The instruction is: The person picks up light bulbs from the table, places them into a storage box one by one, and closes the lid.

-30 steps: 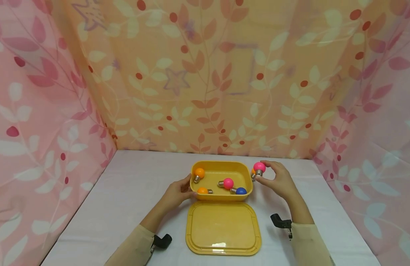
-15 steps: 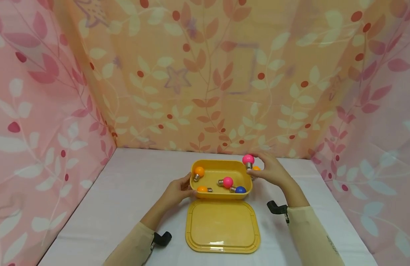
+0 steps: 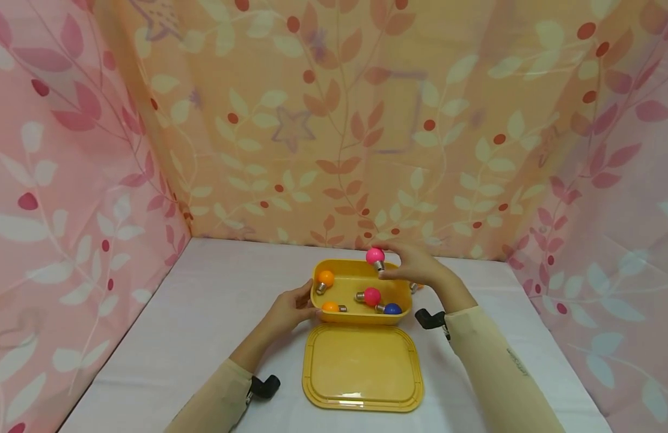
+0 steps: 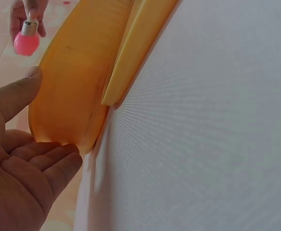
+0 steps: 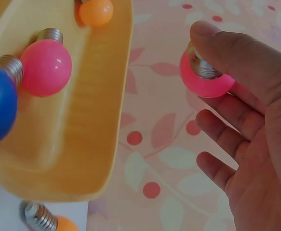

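Observation:
My right hand [image 3: 420, 267] pinches a pink light bulb [image 3: 374, 257] above the back rim of a yellow plastic box [image 3: 361, 320]. In the right wrist view, the thumb lies on the bulb's metal base [image 5: 205, 67] and fingers are behind the pink globe. My left hand [image 3: 285, 310] holds the left end of the box, thumb and fingers against its wall [image 4: 73, 82]. Inside the box lie two orange bulbs [image 3: 325, 278], another pink bulb [image 3: 372, 296] and a blue bulb [image 3: 392, 309].
A yellow lid [image 3: 362, 368] lies flat in front of the box on the white cloth [image 3: 204, 313]. One more orange bulb [image 5: 65, 224] lies just outside the box's right end, partly hidden by my right hand in the head view. Patterned curtains [image 3: 339, 150] enclose the table.
My right hand has carried the pink bulb leftward and slightly up, from beside the box's right end to above its back rim. My left hand has stayed at the box.

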